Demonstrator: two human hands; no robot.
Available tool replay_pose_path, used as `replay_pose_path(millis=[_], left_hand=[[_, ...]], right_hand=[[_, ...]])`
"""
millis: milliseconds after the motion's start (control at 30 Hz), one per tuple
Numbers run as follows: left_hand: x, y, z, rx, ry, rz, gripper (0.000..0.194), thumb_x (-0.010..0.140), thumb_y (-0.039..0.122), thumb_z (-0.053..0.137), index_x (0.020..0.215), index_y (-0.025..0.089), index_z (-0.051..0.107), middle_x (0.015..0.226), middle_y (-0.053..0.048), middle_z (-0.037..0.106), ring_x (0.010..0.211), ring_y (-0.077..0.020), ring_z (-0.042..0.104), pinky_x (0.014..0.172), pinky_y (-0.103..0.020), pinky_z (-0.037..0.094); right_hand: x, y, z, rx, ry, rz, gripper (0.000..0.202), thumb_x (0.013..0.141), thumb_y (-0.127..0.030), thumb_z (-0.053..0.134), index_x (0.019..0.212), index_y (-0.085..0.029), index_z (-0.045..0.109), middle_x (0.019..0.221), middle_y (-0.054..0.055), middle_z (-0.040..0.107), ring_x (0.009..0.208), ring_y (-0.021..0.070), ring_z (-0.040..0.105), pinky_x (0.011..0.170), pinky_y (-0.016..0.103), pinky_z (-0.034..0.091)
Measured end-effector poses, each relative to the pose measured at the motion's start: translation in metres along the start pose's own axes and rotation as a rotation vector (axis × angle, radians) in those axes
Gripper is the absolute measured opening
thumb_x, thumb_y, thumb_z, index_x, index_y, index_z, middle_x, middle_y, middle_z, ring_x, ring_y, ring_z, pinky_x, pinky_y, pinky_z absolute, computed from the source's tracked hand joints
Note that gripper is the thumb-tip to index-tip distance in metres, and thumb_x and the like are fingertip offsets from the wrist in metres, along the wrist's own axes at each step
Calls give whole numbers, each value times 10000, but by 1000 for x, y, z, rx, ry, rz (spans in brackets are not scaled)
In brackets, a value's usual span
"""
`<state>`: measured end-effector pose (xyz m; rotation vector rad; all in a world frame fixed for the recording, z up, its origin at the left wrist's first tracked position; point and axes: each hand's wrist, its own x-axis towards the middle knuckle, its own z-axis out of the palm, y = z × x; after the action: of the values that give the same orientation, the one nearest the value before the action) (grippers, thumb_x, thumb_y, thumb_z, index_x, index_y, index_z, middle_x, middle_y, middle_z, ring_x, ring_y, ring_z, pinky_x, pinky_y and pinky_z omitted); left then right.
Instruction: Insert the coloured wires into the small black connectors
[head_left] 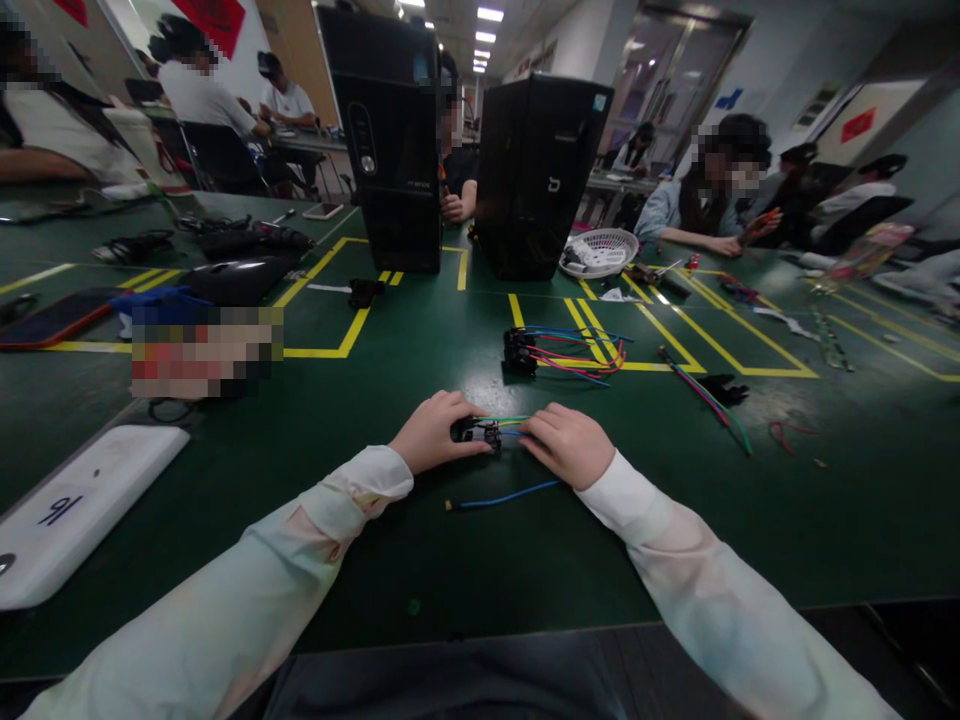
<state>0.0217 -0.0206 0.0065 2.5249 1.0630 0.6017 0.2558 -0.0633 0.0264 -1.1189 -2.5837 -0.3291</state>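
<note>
The black connector (484,434) sits between both hands over the green table (525,570): the left hand (437,432) pinches its body, the right hand (570,443) grasps its coloured wires (513,420). Wiring seems the step in hand; the next move likely calls for steadiness. A loose blue wire (502,496) nearer the person might snag; wired connectors (519,352) lie beyond.

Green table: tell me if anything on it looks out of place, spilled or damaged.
A curled red wire lies loose on the right of the table, apart from the nearby wire bundle; it looks like a stray scrap. I see nothing plainly spilled or broken.
</note>
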Motion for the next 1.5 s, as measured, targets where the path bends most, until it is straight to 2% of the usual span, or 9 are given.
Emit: replay_pose_path(millis=[100, 233, 367, 567, 833, 1000, 1233, 1500], left_hand=[[1, 0, 0, -19, -1, -10, 461, 698, 583, 595, 977, 217, 616, 878, -38, 563, 833, -204, 488, 741, -321, 383], [2, 0, 0, -30, -7, -21, 470, 690, 589, 598, 960, 205, 618, 878, -38, 568, 834, -203, 492, 737, -318, 384], [3, -1, -1, -35, -33, -42, 452, 686, 575, 612, 964, 218, 620, 894, -38, 570, 844, -205, 494, 749, -321, 381], [5, -1, -1, -43, -61, -68, 453, 680, 579, 613, 975, 235, 617, 891, -31, 565, 861, -212, 495, 751, -319, 373], [5, -2, 0, -37, -63, -59, 451, 687, 566, 615, 989, 230, 601, 914, -32, 551, 869, -213, 494, 757, -319, 368], [6, -2, 0, -24, -66, -59, 441, 695, 562, 608, 982, 228, 602, 931, -36, 551, 880, -218, 489, 767, -328, 369], [5, -2, 0, -13, -60, -58, 432, 697, 553, 614, 969, 218, 605, 925, -37, 554, 870, -214, 487, 775, -331, 370], [5, 1, 0, 48, -70, -49, 435, 708, 553, 602, 977, 211, 596, 931, -41, 545, 855, -213, 481, 769, -328, 378]], right_hand=[[-2, 0, 6, 35, -10, 50, 157, 886, -250, 449, 840, -168, 575, 759, 55, 617, 713, 152, 525, 638, 252, 366], [-3, -2, 15, 198, -1, 98, 130, 892, -222, 431, 931, -179, 547, 859, 50, 634, 753, 139, 576, 642, 232, 397], [-2, -5, 17, 273, -8, 120, 120, 886, -223, 431, 840, -181, 534, 800, 38, 629, 703, 129, 584, 613, 218, 395], [2, -8, 9, 195, -39, 154, 67, 847, -224, 482, 815, -184, 525, 762, 25, 622, 636, 122, 561, 560, 211, 350], [4, -10, 11, 118, 106, 84, 198, 909, -234, 375, 812, -171, 535, 751, 48, 592, 696, 136, 553, 623, 223, 364], [4, -6, 11, 147, -8, 48, 184, 903, -226, 384, 805, -178, 533, 766, 36, 597, 677, 122, 546, 593, 215, 336], [2, -6, 11, 132, -64, 84, 152, 887, -237, 423, 814, -184, 545, 781, 18, 628, 673, 115, 546, 566, 223, 289], [5, -13, 10, -90, 55, 86, 276, 924, -259, 347, 782, -173, 568, 737, 33, 605, 717, 139, 505, 580, 252, 274]])
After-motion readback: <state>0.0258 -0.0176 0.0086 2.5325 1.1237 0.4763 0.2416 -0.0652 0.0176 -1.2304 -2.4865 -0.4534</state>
